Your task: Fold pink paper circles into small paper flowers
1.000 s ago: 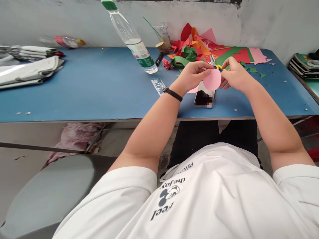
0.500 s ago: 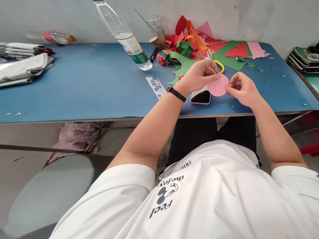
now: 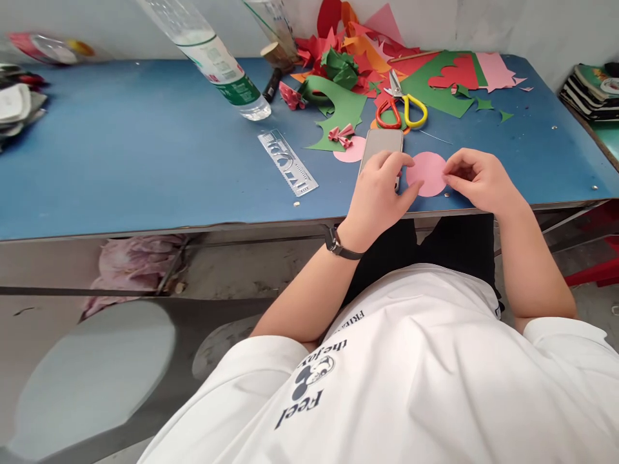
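A pink paper circle (image 3: pixel 426 174) is near the table's front edge. My right hand (image 3: pixel 476 179) pinches its right rim between thumb and fingertips. At its left rim is my left hand (image 3: pixel 377 196), thumb and forefinger spread apart; whether they touch the paper is hard to tell. Partly under my left hand lies a phone (image 3: pixel 382 142). Beyond it rest scissors (image 3: pixel 400 106) with one red and one yellow handle. A second pink circle (image 3: pixel 351 151) shows left of the phone, with small folded pink pieces (image 3: pixel 341 136) overlapping it.
A clear stencil ruler (image 3: pixel 289 164) lies left of my hands on the blue table (image 3: pixel 145 148). Behind it stands a large plastic bottle (image 3: pixel 227 77). Green paper scraps (image 3: pixel 338 106) and crumpled red paper (image 3: pixel 319 55) cover the back. Books (image 3: pixel 587 93) are stacked at right.
My left hand has let its grip on the circle's upper edge go and come down toward me, its fingers parting. The circle has come lower. The scissors and phone are now less covered.
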The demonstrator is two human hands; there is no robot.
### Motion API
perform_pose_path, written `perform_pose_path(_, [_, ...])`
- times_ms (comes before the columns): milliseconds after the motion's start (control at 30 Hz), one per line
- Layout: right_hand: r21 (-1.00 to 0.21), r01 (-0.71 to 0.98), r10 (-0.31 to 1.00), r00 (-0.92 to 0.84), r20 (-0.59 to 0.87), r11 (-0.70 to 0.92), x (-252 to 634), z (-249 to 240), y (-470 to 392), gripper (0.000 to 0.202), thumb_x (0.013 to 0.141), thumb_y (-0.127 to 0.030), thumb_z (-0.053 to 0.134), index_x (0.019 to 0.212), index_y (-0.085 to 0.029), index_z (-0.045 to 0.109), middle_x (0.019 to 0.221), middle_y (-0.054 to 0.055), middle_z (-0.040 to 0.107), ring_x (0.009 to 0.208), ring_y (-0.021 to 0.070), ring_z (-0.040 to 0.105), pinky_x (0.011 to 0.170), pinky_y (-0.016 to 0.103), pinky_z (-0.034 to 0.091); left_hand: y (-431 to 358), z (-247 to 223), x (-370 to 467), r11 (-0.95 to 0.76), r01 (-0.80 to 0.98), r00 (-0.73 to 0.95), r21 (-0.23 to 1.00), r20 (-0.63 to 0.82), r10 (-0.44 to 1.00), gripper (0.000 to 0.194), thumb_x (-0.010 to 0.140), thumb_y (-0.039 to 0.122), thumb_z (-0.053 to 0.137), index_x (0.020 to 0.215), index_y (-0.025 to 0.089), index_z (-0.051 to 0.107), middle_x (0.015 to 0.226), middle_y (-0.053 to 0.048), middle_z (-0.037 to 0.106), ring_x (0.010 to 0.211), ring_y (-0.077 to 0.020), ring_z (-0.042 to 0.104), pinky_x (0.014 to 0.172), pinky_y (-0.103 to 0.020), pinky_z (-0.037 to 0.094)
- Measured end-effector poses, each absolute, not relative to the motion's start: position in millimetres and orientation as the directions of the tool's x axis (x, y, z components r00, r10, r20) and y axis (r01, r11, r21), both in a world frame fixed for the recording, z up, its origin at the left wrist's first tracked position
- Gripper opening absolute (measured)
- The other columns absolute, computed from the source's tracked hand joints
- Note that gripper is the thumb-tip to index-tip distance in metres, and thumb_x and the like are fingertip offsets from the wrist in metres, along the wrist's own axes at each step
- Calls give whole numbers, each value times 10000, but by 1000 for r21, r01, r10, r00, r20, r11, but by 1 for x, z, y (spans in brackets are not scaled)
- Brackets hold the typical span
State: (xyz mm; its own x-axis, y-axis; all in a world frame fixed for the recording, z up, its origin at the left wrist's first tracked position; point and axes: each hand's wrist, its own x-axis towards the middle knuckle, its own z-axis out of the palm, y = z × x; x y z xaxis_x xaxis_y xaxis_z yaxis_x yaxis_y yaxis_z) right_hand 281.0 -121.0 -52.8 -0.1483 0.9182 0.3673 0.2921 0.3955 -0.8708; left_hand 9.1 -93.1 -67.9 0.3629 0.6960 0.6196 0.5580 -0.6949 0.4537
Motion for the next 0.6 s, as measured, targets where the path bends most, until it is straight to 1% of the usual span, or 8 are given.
perform_pose_path(67, [-868,273,910,-156,385,414,281,-53,-121,270,960,-334,1068,993,-284,805,912,12,797,786,256,801,730,392,705,-87,-78,7,-716,488,327,499,656,680,161,1180,376,861,1200,261,751,1186,-85,836,1065,-308,821,1021,-484,715])
perform_pose_path(133, [-858,260,896,-148,419,444,281,-54,-122,330,952,-381,1102,994,-288,789,919,9,799,785,254,803,732,396,710,-81,-84,5,-746,382,314,545,683,659,204,1213,461,807,1167,271,751,1068,-66,814,921,-272,788,873,-444,697])
perform_pose_path(200, [-846,236,878,-141,457,478,281,-54,-123,399,946,-438,1134,1015,-291,770,928,8,800,794,252,806,731,396,709,-76,-88,4,-761,263,311,593,695,649,325,1220,593,783,1123,284,750,940,-48,762,786,-248,725,731,-421,642])
perform_pose_path(300, [-856,144,866,-144,479,497,280,-56,-121,513,934,-537,1173,1097,-309,743,931,0,813,807,248,809,725,389,714,-71,-93,3,-748,126,288,651,698,656,572,1176,860,777,1056,303,734,872,-45,704,701,-232,655,622,-415,588])
perform_pose_path(367, [-883,82,882,-146,448,462,277,-57,-118,605,913,-615,1197,1155,-323,726,920,-11,819,806,249,811,724,390,733,-68,-97,2,-742,69,266,666,705,657,690,1132,992,767,1051,308,734,892,-48,695,717,-232,668,609,-412,599])
perform_pose_path(400, [-901,65,897,-145,418,430,276,-57,-116,647,901,-652,1206,1177,-328,719,914,-17,818,807,253,815,723,395,746,-66,-99,1,-737,52,258,673,704,661,714,1120,1019,773,1059,308,737,906,-47,690,745,-237,692,625,-413,620])
perform_pose_path(533, [-949,20,940,-141,309,315,262,-53,-119,725,898,-701,1217,1251,-330,704,967,1,843,917,305,872,774,450,810,-57,-109,-1,-724,25,249,689,697,672,686,1133,995,814,1135,314,731,949,-43,673,866,-262,767,736,-450,700])
perform_pose_path(600, [-956,-14,945,-147,291,293,251,-48,-124,734,911,-686,1215,1276,-324,693,1017,23,860,996,330,892,837,482,834,-52,-114,-1,-751,-43,242,659,736,632,679,1115,996,836,1194,330,726,944,-37,688,802,-246,732,685,-438,675])
